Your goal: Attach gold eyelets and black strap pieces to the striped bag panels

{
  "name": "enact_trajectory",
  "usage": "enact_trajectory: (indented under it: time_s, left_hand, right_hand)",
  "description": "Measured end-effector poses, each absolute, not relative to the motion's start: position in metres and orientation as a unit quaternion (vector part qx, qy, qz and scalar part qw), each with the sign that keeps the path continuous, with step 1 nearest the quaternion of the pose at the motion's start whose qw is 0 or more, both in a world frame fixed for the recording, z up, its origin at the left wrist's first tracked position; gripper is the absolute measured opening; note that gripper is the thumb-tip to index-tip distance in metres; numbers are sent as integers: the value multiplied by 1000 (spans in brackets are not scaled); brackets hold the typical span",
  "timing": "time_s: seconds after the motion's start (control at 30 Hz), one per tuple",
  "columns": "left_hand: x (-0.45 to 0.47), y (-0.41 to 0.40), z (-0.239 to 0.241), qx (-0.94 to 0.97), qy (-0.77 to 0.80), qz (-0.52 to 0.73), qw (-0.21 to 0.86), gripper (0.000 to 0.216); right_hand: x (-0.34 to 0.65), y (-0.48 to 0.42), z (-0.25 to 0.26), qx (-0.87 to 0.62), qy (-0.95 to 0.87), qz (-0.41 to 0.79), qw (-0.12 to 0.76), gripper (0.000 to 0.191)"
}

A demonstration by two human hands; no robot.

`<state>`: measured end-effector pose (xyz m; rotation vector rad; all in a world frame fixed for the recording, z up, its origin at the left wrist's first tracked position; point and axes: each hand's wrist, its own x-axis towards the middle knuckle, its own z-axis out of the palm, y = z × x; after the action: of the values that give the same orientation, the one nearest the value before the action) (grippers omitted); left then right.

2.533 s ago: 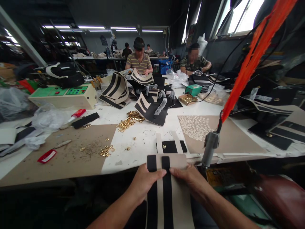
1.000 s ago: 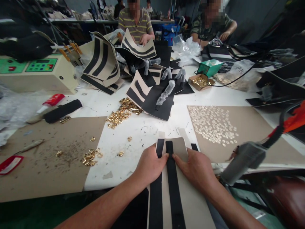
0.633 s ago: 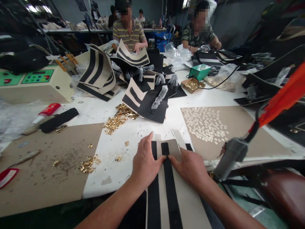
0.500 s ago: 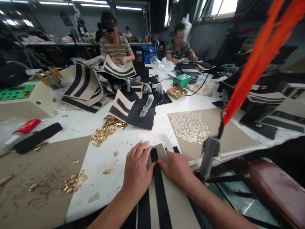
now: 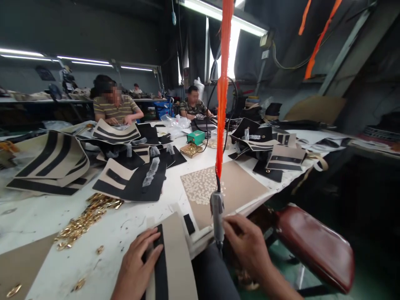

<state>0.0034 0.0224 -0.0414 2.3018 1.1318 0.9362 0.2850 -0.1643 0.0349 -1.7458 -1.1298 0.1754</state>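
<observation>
My left hand [image 5: 136,266] lies flat, fingers spread, on a beige panel with a black stripe [image 5: 170,260] at the table's near edge. My right hand [image 5: 246,248] is off the panel, fingers curled at the grey hanging tool [image 5: 217,218], which dangles from an orange coiled cord [image 5: 222,83]. Whether the fingers close round the tool I cannot tell. A small black piece [image 5: 188,223] peeks out beyond the panel.
Gold hardware [image 5: 86,218] is strewn on the white table [image 5: 37,212]. A brown board with small pale rings [image 5: 200,185], striped panels [image 5: 53,160], a green box [image 5: 196,137]. Two people sit across the table. A red-brown stool [image 5: 312,246] stands at right.
My right hand left the striped panel and moved right to the hanging tool. My head turned up and right. The left hand stays flat on the panel.
</observation>
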Motion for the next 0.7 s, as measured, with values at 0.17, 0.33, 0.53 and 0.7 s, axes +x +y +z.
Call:
enact_trajectory:
  time_s: [0.17, 0.33, 0.53, 0.7]
  left_hand:
    - [5, 19, -32, 827, 418, 320, 198, 37]
    - [4, 14, -30, 827, 420, 321, 193, 34]
    - [6, 10, -29, 822, 416, 323, 217, 31]
    - [7, 1, -23, 820, 404, 337, 226, 24]
  right_hand:
    - [386, -127, 9, -794, -473, 68, 377, 31]
    - [416, -84, -10, -795, -513, 92, 310, 25]
    - [414, -103, -13, -780, -564, 108, 248, 23]
    - [408, -138, -22, -732, -618, 123, 259, 30]
